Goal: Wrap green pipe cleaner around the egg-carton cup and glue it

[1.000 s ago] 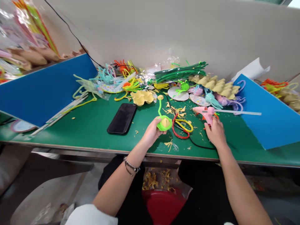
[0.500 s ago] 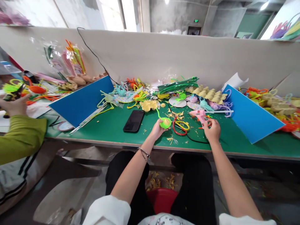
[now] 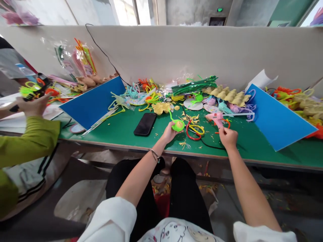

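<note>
Right knee (image 3: pixel 182 173) had swung inward since the earlier frame.
The left hand (image 3: pixel 169 133) pinched the bright green coil (image 3: pixel 176 128) with its yellow centre (image 3: pixel 179 124), which sat between thumb and fingers; the right hand (image 3: pixel 228 137) was wrapped round the pink glue gun's (image 3: pixel 216 117) handle.

I see a green table (image 3: pixel 121 134): phone (image 3: pixel 145 124), scissors (image 3: pixel 200 135), tan scraps (image 3: pixel 194 119), egg-carton piece (image 3: pixel 161 108) on it; blue boards (image 3: pixel 93 102) (image 3: pixel 280 117) standing either side.
</note>
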Motion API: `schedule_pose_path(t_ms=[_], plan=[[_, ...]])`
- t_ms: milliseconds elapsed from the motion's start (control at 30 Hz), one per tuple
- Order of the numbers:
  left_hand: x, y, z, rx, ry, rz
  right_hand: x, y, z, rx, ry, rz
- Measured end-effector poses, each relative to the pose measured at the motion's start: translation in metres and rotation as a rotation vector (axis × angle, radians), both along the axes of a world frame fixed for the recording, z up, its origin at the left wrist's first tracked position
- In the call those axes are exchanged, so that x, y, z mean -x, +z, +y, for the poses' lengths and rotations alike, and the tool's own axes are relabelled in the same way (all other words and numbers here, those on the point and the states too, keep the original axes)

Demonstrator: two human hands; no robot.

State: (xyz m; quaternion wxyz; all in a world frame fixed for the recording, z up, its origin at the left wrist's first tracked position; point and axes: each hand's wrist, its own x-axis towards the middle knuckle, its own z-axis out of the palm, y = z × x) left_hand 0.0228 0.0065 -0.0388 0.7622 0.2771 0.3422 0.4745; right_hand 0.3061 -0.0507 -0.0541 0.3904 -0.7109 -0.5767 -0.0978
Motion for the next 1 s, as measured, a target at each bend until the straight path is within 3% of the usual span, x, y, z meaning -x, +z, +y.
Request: schedule_pose_path(t_ms=[133, 267, 467, 600, 867, 1000], plan=[[0.002, -0.001, -0.004, -0.032, -0.001, -0.001, 0.002, 0.003, -0.003, -0.042, 0.021, -0.013], [0.007, 0.006, 0.001, -0.071, -0.102, 0.002, 0.004, 0.006, -0.006, -0.121, 0.030, -0.063], [0.002, 0.026, 0.045, -0.147, -0.233, -0.011, 0.008, 0.004, -0.014, -0.193, 0.141, -0.184], [-0.006, 0.020, 0.066, -0.162, -0.210, -0.018, 0.009, 0.007, -0.019, -0.223, 0.237, -0.235], [0.001, 0.012, 0.061, -0.213, -0.319, 0.101, 0.013, 0.014, -0.019, -0.270, 0.371, -0.276], [0.002, 0.009, 0.067, -0.237, -0.350, 0.148, 0.021, 0.016, -0.023, -0.234, 0.515, -0.272]])
